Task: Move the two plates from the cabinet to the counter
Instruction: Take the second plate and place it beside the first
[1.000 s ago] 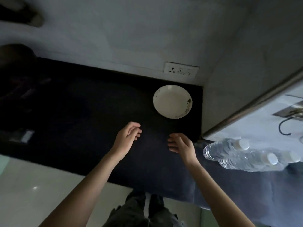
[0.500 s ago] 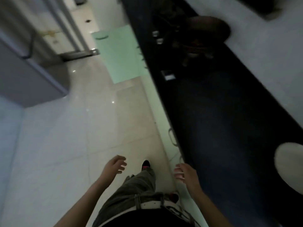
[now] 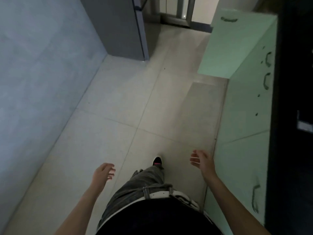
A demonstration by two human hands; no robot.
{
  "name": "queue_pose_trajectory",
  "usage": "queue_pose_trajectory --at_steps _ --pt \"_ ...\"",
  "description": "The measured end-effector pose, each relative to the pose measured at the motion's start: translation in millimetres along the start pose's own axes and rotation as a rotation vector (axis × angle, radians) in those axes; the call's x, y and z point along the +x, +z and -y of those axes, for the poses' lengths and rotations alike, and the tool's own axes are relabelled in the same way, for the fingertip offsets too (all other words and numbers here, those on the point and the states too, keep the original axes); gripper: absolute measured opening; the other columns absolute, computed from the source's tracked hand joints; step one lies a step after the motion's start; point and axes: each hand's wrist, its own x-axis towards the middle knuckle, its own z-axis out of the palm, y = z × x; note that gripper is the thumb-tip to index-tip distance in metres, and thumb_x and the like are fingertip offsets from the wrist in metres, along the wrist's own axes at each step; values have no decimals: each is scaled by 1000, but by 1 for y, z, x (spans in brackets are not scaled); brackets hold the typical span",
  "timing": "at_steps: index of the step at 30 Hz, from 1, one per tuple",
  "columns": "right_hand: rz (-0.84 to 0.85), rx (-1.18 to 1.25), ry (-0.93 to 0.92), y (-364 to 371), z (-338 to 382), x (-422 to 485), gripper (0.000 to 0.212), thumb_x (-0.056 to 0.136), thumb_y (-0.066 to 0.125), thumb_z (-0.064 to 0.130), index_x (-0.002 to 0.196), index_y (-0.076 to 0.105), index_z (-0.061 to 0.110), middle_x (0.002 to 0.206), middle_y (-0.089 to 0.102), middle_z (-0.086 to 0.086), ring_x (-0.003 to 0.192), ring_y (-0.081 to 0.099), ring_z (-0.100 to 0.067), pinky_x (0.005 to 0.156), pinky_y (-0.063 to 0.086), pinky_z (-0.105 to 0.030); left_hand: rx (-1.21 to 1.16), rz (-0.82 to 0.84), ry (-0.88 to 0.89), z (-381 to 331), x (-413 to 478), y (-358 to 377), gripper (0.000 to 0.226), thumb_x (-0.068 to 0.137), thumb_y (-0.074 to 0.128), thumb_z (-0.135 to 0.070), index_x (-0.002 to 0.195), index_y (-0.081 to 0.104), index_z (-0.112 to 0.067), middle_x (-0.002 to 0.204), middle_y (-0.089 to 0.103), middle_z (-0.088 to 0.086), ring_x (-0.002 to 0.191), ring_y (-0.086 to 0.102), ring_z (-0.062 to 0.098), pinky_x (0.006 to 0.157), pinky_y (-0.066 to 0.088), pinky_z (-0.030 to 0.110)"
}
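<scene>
No plate is in view now. My left hand hangs over the tiled floor at lower centre-left, fingers loosely apart, holding nothing. My right hand is beside the pale green cabinet fronts, fingers spread and empty. One green cabinet door stands swung open across the aisle ahead on the right. The black counter runs along the right edge above the cabinets.
A grey-blue wall lines the left side. A grey appliance or cupboard stands at the far left end, with a doorway frame beyond. My leg and shoe are stepping along the tiled floor.
The view has swung from the counter with its white plate round to the floor aisle. The plate has left the view. Both hands stay empty and have dropped beside my body.
</scene>
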Motion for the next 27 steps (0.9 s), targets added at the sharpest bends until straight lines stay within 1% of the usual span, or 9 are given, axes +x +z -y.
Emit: queue_pose_trajectory --at_steps 2,5,9,11,15,18,22,27 --pt "-30 -8 5 17 25 18 21 99 46 7 84 61 4 76 62 -14 62 59 -28 60 51 -33 2 -5 4 -33 32 -7 19 94 47 -1 84 62 -4 78 60 18 64 55 27 60 42 32" --pt "-75 -34 -26 27 61 42 17 99 47 6 94 61 -1 76 63 -14 62 60 -27 59 52 -31 67 72 63 -93 72 3 19 94 48 -5 85 64 -8 81 64 17 68 57 27 62 44 32" --pt "-169 -23 -38 23 101 85 19 100 46 8 100 61 -4 81 64 -17 69 61 -31 69 53 -39 211 247 184 -176 110 45 20 95 50 -10 84 65 -15 79 67 8 69 59 21 63 45 29" --pt "-189 -19 -32 23 121 116 20 100 46 7 101 61 -5 82 64 -18 69 61 -32 69 52 -41 225 283 228 -216 133 70 20 94 50 -11 84 66 -16 79 68 6 69 60 19 64 46 28" --pt "-174 -36 -24 36 182 193 18 99 47 6 102 61 -5 83 65 -19 68 63 -32 62 54 -35 174 264 244 -298 184 118 18 93 50 -9 88 67 -14 80 69 7 70 61 19 65 47 28" --pt "-134 -29 -22 52 248 254 20 99 46 6 105 60 -6 87 64 -20 70 62 -33 66 52 -38 124 211 220 -359 217 139 18 93 50 -8 88 66 -13 80 69 8 69 61 21 65 47 30" --pt "-32 -50 -68 87 353 321 21 101 45 9 103 61 -4 90 64 -22 74 63 -34 71 53 -41 92 134 173 -433 257 141 18 94 50 -7 85 66 -11 80 68 12 72 62 27 68 47 32" --pt "62 -70 -125 137 477 401 20 101 45 8 101 61 -3 86 64 -18 73 62 -33 70 52 -40 95 47 110 -510 318 134 20 94 50 -7 83 66 -10 80 68 14 73 61 29 68 46 33"
